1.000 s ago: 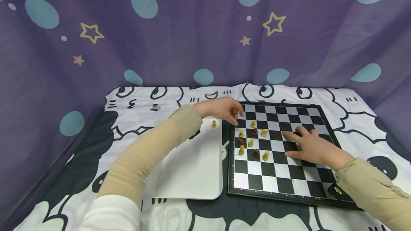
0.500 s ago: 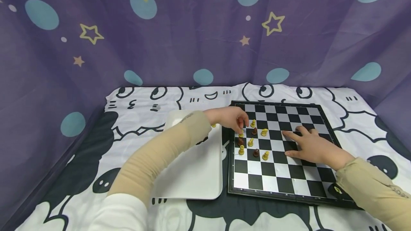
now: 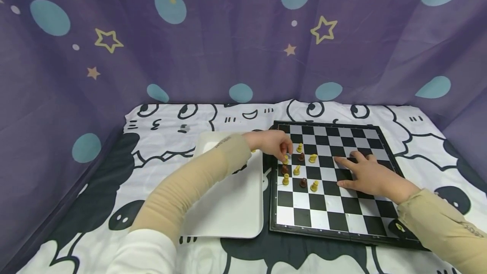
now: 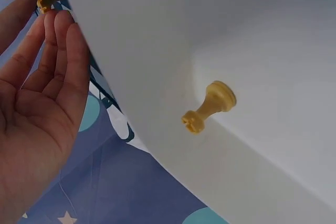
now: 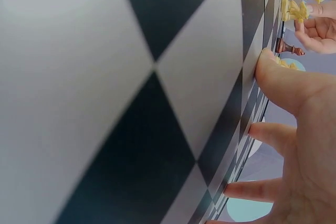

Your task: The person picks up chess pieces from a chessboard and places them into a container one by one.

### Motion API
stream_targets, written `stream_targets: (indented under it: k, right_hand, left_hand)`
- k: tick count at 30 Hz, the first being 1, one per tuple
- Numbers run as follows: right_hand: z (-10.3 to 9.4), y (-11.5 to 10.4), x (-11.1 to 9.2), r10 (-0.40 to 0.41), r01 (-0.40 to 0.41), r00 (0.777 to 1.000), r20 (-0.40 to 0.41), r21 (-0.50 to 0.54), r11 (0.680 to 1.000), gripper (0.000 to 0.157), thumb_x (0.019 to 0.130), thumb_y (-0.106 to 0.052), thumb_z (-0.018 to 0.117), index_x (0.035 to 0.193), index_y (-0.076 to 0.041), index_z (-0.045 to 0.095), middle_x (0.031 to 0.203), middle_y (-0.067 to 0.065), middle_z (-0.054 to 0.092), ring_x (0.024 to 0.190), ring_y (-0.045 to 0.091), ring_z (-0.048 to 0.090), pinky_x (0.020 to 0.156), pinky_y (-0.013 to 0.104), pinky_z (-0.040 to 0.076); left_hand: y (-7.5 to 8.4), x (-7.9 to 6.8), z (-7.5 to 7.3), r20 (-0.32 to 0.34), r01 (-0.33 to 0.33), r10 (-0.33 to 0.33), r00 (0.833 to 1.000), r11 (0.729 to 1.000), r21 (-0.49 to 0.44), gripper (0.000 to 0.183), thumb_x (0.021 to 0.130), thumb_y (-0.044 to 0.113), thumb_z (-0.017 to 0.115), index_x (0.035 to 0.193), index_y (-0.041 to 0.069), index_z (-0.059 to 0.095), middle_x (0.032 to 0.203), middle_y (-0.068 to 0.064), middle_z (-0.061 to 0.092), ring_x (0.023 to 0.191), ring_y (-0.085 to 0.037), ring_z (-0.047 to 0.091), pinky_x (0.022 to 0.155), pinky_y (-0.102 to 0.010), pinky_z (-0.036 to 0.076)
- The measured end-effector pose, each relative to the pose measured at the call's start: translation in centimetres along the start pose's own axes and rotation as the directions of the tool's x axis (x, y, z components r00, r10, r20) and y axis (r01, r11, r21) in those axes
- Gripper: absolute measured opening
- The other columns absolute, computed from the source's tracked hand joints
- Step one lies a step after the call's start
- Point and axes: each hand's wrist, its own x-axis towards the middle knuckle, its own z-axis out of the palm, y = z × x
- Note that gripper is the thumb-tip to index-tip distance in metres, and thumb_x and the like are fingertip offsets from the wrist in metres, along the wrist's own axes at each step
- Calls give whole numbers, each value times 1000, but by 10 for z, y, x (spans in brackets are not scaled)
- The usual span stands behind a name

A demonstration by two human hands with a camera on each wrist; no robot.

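A yellow chess piece (image 3: 285, 160) sits near the chessboard's (image 3: 357, 222) left edge, pinched by the left hand (image 3: 271, 142); the right hand (image 3: 367, 176) rests with fingers spread. It'll likely feel light, stiff, slightly slick, best held at its neck

From here I can't tell home from studio: a purple star-print curtain (image 3: 236, 54) hangs behind and beside a cartoon-print cloth (image 3: 160, 138), enclosing it.

Left oversleeve (image 3: 192, 191): beige, creased, small dark lettering near cuff
White sleeve (image 3: 146, 250): plain, lower left of frame, meeting the beige
Right oversleeve (image 3: 437, 219): beige, dark marking, lower right
Black wrist piece (image 3: 398, 227): rounded, small yellow mark
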Motion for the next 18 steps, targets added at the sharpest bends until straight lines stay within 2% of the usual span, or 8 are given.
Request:
stream_targets:
  k: [7,18]
  right_hand:
    - [0,-1,-1,-1,1,1000,20,9,1000,83,77,-69,57,141,-17,44,134,33,35,109,59,40,71,66,46]
    - [-2,-1,-2,-4,4,1000,10,2,1000,82,77,-68,58,140,-17,45,133,32,36,108,59,41,71,67,46]
  left_hand:
    - [-5,3,6,5,11,-11,1000,1000,-8,17,86,9,69,102,5,69,83,2,57,74,-7,49,63,-16,41]
    - [-6,6,7,-1,-11,11,1000,1000,-2,11,87,7,68,96,2,70,78,5,57,70,-5,47,62,-14,40]
